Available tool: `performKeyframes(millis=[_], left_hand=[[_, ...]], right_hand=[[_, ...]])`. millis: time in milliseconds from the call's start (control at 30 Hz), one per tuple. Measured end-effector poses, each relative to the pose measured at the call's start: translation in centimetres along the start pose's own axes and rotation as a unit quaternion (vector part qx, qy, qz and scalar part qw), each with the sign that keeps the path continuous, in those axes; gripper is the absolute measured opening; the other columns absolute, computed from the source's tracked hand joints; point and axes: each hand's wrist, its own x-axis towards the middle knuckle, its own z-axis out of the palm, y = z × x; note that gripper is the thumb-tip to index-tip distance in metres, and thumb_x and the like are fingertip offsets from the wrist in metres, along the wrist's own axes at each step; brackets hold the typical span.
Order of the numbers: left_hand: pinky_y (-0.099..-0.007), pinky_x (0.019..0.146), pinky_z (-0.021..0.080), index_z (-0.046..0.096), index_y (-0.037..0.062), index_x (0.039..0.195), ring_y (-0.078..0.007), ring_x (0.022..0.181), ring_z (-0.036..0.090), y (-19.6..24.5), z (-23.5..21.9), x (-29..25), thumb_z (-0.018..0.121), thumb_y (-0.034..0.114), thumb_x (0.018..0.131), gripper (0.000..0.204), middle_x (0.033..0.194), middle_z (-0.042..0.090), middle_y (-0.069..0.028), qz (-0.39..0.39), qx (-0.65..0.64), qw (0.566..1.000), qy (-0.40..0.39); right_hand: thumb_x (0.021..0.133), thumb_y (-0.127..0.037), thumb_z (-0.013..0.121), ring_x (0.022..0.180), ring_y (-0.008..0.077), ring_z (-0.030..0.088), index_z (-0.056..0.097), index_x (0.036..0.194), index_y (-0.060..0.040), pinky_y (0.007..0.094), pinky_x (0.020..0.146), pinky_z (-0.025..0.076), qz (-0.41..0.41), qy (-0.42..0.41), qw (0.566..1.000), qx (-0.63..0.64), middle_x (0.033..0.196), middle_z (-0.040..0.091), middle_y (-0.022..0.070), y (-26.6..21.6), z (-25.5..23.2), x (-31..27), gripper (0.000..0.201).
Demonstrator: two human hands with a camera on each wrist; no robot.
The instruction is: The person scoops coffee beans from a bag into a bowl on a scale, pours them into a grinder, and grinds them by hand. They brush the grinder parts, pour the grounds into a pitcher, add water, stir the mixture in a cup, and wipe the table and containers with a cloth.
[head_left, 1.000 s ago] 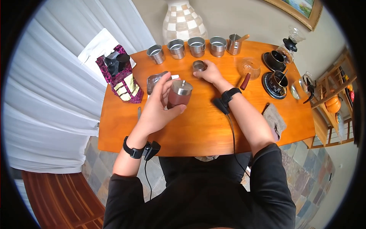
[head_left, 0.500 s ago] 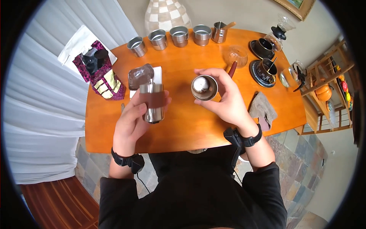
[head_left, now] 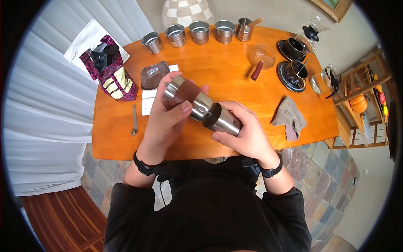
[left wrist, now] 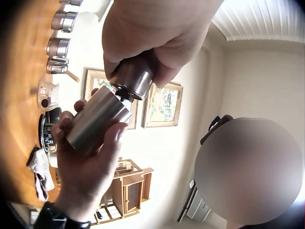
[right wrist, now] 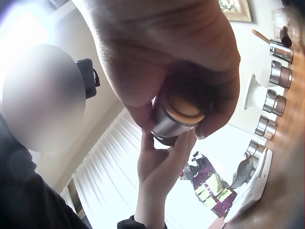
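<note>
In front of my torso, over the table, my left hand (head_left: 161,115) grips the body of a manual coffee grinder (head_left: 187,93), steel with a brown band, tilted down to the right. My right hand (head_left: 248,136) wraps round the grinder's steel catch cup (head_left: 226,121), its dark mouth facing the grinder's lower end. The two parts meet at an angle, mouth rim right at the burr end. From the left wrist view, the grinder's steel end (left wrist: 136,81) overlaps the rim of the cup (left wrist: 97,119). The right wrist view shows the cup's base (right wrist: 183,112) within the fingers.
A metal crank handle (head_left: 134,119) lies at left, near a brown dish (head_left: 154,75) on a white scale. Behind stand a coffee bag (head_left: 111,73) and several steel cups (head_left: 199,32). Rightward are a glass pot (head_left: 262,54), black cups (head_left: 296,75) and a grey cloth (head_left: 289,117).
My right hand has lifted the catch cup off the table and brought it left to the grinder. My left hand has turned the grinder from upright to slanting, its lower end towards the cup.
</note>
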Motion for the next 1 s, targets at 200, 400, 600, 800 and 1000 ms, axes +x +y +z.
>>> performKeyframes(millis=[200,400,600,800,1000], left_hand=[[-0.0437,0.106,0.047,0.035,0.0127,0.137,-0.0359,0.129,0.053,-1.1,0.8,-0.1,0.076,-0.006,0.078,0.075,0.124,0.053,-0.01,0.056,0.102,0.993,-0.024],[-0.0434,0.103,0.049,0.033,0.0126,0.134,-0.0355,0.129,0.053,-1.4,1.0,-0.5,0.08,0.003,0.079,0.073,0.125,0.052,-0.012,0.082,0.151,0.983,-0.064],[-0.0429,0.1,0.05,0.035,0.0114,0.13,-0.0343,0.126,0.055,-0.8,0.9,-0.5,0.064,0.037,0.095,0.053,0.127,0.055,-0.0184,0.041,0.099,0.991,-0.078],[-0.0436,0.104,0.046,0.047,0.0012,0.121,-0.0334,0.122,0.057,-0.6,2.4,-0.9,0.051,0.041,0.101,0.045,0.126,0.058,-0.0238,0.01,0.11,0.994,-0.017],[-0.0558,0.113,0.034,0.051,0.0046,0.118,-0.0401,0.128,0.052,-1.3,1.7,-1.5,0.048,0.048,0.098,0.048,0.126,0.058,-0.0229,0.007,0.14,0.989,-0.056]], right_hand=[[0.072,-0.011,0.083,0.091,0.0278,0.064,0.059,0.122,-0.0018,0.0348,0.082,0.05,-0.003,0.019,0.998,-0.052,0.102,0.064,0.0132,-0.7,-0.4,-0.3,0.057],[0.074,-0.013,0.083,0.089,0.0326,0.064,0.058,0.124,0.0003,0.0365,0.079,0.052,-0.049,0.035,0.996,-0.061,0.101,0.062,0.0172,-0.3,-0.4,-0.4,0.058],[0.067,-0.008,0.084,0.089,0.0305,0.063,0.059,0.124,0.0006,0.0353,0.08,0.05,-0.058,0.022,0.994,-0.087,0.103,0.063,0.0152,-0.3,-0.7,-0.6,0.063],[0.064,-0.013,0.087,0.084,0.0301,0.069,0.062,0.117,-0.0002,0.0338,0.075,0.054,-0.081,0.035,0.991,-0.1,0.097,0.067,0.0147,-0.8,-0.4,-0.8,0.06],[0.062,-0.015,0.089,0.08,0.0283,0.072,0.064,0.113,-0.0006,0.0325,0.072,0.056,-0.08,0.028,0.99,-0.113,0.093,0.07,0.0147,-1.1,-0.6,-1.3,0.059]])
